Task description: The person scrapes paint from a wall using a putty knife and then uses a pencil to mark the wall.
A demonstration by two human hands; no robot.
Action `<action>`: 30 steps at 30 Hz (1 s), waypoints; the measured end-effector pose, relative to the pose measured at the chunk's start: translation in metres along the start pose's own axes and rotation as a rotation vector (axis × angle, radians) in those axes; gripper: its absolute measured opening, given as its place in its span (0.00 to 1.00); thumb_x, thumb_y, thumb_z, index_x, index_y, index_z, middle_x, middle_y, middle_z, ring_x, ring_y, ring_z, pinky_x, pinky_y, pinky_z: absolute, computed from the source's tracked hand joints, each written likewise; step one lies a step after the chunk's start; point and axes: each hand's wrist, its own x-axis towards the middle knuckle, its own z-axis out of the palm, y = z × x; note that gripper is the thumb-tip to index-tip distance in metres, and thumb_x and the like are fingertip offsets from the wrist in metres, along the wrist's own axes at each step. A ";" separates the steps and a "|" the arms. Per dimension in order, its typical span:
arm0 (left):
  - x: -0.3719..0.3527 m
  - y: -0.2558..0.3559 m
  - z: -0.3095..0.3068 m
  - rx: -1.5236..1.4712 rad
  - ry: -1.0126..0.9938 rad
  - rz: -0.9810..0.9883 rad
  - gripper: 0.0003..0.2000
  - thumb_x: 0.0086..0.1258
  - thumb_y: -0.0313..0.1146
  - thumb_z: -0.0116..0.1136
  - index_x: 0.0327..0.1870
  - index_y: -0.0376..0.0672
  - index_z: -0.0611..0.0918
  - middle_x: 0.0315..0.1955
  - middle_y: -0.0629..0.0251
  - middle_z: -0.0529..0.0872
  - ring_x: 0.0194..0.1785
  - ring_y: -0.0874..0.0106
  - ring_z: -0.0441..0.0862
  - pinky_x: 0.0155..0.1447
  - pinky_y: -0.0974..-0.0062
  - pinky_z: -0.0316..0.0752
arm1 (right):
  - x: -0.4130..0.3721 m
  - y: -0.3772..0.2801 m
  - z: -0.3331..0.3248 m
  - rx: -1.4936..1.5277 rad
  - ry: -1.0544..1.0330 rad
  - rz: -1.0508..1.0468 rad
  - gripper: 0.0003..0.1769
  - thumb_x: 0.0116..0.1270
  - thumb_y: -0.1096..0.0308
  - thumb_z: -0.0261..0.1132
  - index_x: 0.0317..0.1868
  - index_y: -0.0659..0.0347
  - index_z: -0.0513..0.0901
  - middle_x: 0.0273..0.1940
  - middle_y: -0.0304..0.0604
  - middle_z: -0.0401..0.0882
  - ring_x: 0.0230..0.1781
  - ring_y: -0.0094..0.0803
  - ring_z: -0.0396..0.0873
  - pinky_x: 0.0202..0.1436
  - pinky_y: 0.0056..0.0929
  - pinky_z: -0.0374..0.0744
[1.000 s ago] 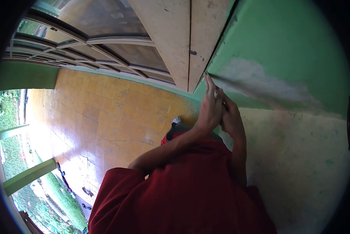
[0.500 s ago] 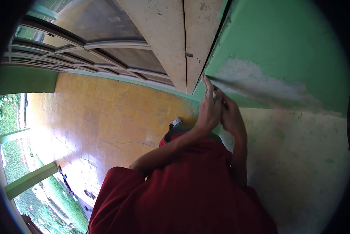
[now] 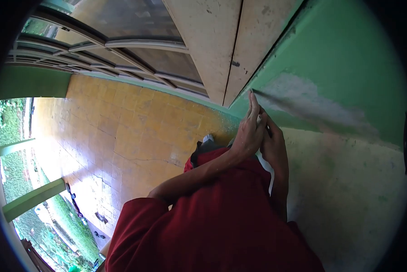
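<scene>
My left hand (image 3: 248,138) reaches up to the green wall (image 3: 348,68), its long fingers pressed together. The fingertips are right at the wall, between the pale door frame (image 3: 253,41) and a whitish patch (image 3: 298,93) of bare plaster. Close against it on the right is my right hand (image 3: 274,144), with bent fingers meeting the left palm. Whatever lies between the two hands is hidden by the fingers; I cannot tell what it is. A dark shadow streaks from the fingertips across the patch.
Glazed wooden panels (image 3: 153,59) run along the upper left. Yellow tiles (image 3: 135,122) cover the floor, with pale dust near the wall's foot. Below the green paint, the wall has a pale lower band (image 3: 344,190). Green posts (image 3: 35,198) stand by the bright garden side.
The view has shifted a little. Both hands have moved slightly away from the door frame toward the whitish patch, staying together against the wall.
</scene>
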 end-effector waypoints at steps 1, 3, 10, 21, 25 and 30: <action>0.001 0.004 -0.003 -0.062 -0.073 -0.052 0.33 0.80 0.35 0.45 0.78 0.36 0.44 0.62 0.35 0.73 0.59 0.46 0.79 0.61 0.59 0.71 | -0.004 -0.001 -0.001 0.059 0.013 0.029 0.24 0.76 0.69 0.51 0.71 0.61 0.70 0.60 0.52 0.79 0.58 0.32 0.78 0.61 0.28 0.73; 0.002 0.003 0.002 -0.084 -0.049 -0.033 0.33 0.80 0.35 0.45 0.78 0.36 0.44 0.63 0.35 0.73 0.59 0.46 0.78 0.62 0.59 0.71 | 0.002 -0.001 0.000 0.115 0.024 0.034 0.24 0.77 0.69 0.51 0.71 0.60 0.70 0.60 0.51 0.79 0.57 0.30 0.78 0.60 0.28 0.74; 0.002 0.025 -0.001 -0.271 -0.092 -0.221 0.33 0.80 0.35 0.45 0.78 0.37 0.44 0.66 0.37 0.70 0.61 0.46 0.77 0.61 0.61 0.72 | -0.002 -0.024 -0.006 0.034 0.021 0.091 0.23 0.77 0.68 0.51 0.71 0.56 0.71 0.38 0.38 0.77 0.29 0.17 0.70 0.32 0.21 0.69; -0.005 0.008 0.019 -0.070 -0.003 -0.014 0.33 0.79 0.34 0.44 0.78 0.35 0.44 0.51 0.43 0.79 0.51 0.55 0.81 0.56 0.64 0.73 | -0.007 -0.012 -0.014 0.048 0.017 0.157 0.24 0.76 0.67 0.52 0.71 0.57 0.70 0.51 0.48 0.83 0.45 0.27 0.81 0.49 0.26 0.77; 0.006 0.015 0.003 -0.142 -0.101 -0.165 0.34 0.79 0.30 0.43 0.76 0.30 0.41 0.72 0.34 0.58 0.62 0.46 0.74 0.62 0.62 0.71 | 0.004 0.002 -0.008 0.018 0.000 -0.053 0.24 0.76 0.67 0.52 0.71 0.58 0.70 0.58 0.53 0.81 0.58 0.34 0.79 0.61 0.30 0.74; 0.001 0.017 -0.002 -0.086 -0.092 -0.117 0.34 0.79 0.30 0.44 0.76 0.30 0.41 0.64 0.33 0.69 0.58 0.47 0.77 0.60 0.61 0.72 | 0.008 0.009 -0.003 -0.013 -0.013 -0.082 0.24 0.76 0.67 0.53 0.70 0.60 0.71 0.59 0.55 0.80 0.58 0.36 0.79 0.61 0.30 0.74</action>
